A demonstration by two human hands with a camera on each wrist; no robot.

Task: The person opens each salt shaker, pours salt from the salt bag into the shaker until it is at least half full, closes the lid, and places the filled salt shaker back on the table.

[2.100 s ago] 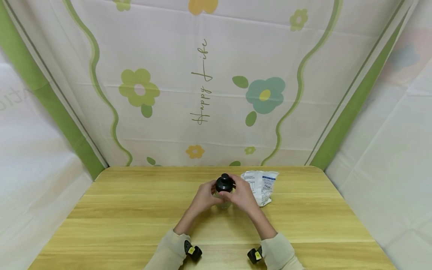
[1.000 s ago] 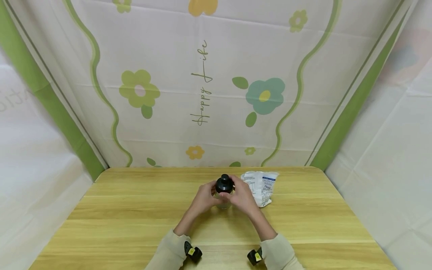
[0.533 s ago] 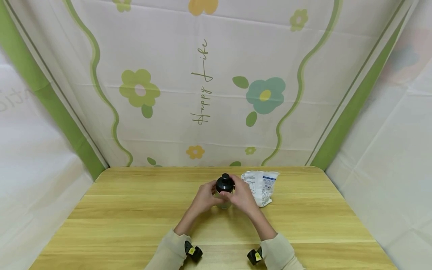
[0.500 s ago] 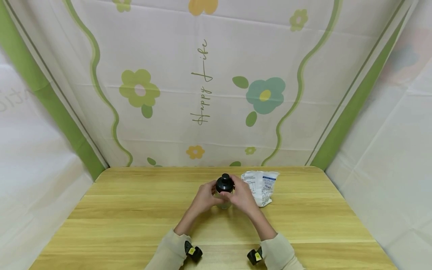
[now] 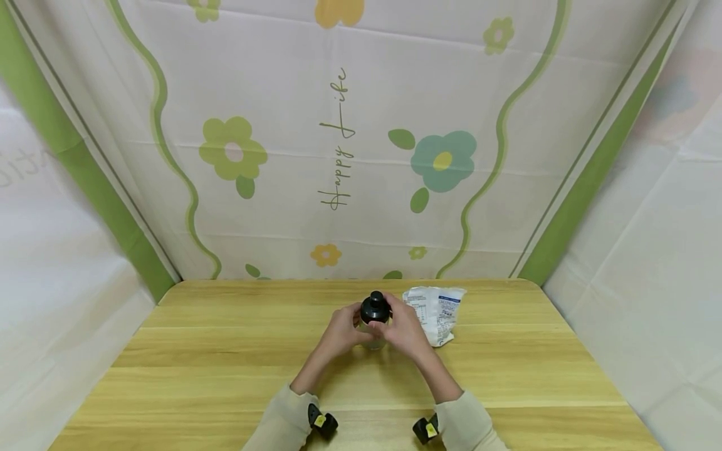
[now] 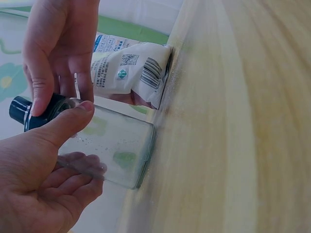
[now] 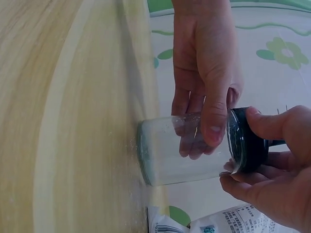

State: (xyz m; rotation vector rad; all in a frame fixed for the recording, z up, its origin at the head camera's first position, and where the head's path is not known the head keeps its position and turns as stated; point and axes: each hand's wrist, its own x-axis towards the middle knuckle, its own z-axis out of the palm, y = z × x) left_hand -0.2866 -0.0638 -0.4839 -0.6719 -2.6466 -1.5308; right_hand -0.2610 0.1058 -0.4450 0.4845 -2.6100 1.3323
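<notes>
An upright clear glass jar (image 6: pixel 124 145) stands on the wooden table, its base touching the tabletop. Droplets or specks show on its wall, and I see no filling through the glass. A black lid (image 5: pixel 375 308) with a raised knob sits on its top. Around the glass body just below the lid, my left hand (image 5: pixel 341 333) holds the jar, thumb at the front. My right hand (image 5: pixel 407 327) grips the lid with thumb and fingers from the right; the right wrist view shows this grip most plainly.
Close behind the right hand lies a crumpled white printed packet (image 5: pixel 442 313) with a barcode. The table's back edge meets a flower-patterned cloth (image 5: pixel 282 207), and white cloth hangs on both sides. Each sleeve cuff carries a small black camera (image 5: pixel 323 423).
</notes>
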